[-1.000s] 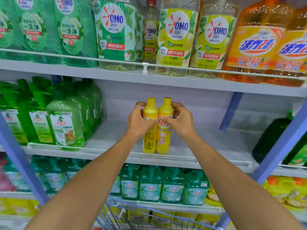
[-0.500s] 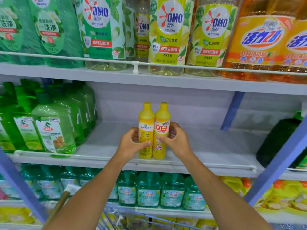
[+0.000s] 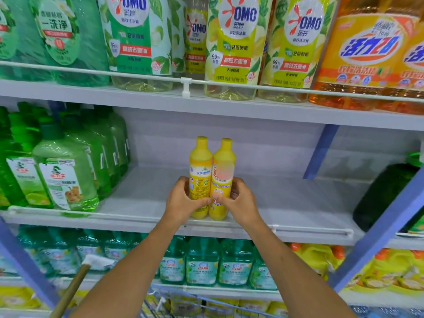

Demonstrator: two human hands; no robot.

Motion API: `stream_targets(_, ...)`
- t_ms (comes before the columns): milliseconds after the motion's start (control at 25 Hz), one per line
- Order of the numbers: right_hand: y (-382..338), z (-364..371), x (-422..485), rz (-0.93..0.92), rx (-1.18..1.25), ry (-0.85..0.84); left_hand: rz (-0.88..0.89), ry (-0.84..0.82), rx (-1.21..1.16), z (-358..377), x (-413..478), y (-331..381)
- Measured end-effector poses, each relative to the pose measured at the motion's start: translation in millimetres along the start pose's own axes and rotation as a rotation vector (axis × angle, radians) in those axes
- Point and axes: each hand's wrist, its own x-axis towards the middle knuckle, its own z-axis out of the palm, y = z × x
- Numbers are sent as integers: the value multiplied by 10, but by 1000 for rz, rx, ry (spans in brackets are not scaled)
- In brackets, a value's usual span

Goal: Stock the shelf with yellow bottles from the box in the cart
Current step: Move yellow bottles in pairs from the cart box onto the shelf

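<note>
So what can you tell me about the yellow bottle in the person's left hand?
The left yellow bottle is slim, glossy plastic, with a yellow cap and a yellow-white label. It stands upright at the front of the middle shelf, pressed against its twin. The left hand grips its lower half.

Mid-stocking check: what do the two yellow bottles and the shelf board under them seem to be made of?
Yellow bottles: probably opaque plastic, smooth with a soft sheen, caps moulded in the same yellow. Shelf board: looks like painted metal, matte pale grey, though the picture leaves that open.
</note>
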Motion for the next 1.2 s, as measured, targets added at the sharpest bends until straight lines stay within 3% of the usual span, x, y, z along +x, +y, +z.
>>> stream_targets(120,-15,-16,-2,-4,-19,-16,-19,-239,-35,-203,86,-41)
stream_targets(200,-9,-12,-3,-1,-12,-12,-6,-296,-41,-269,116,-81)
stream_targets(400,0,-14,3,11,-24,6,-7,-54,11,-70,0,9)
stream_targets(600,-8,-13,12,18,-25,7,-48,-297,-91,-249,88,-117)
stream_targets(840,-20,8,21,20,-30,28,-26,-28,169,2,62,-60)
stream_targets(1080,18,-1,46,17,-44,23,-39,-260,-73,-173,162,-143)
stream_targets(1200,23,0,62,9,-69,24,-11,-144,8,-118,184,-128)
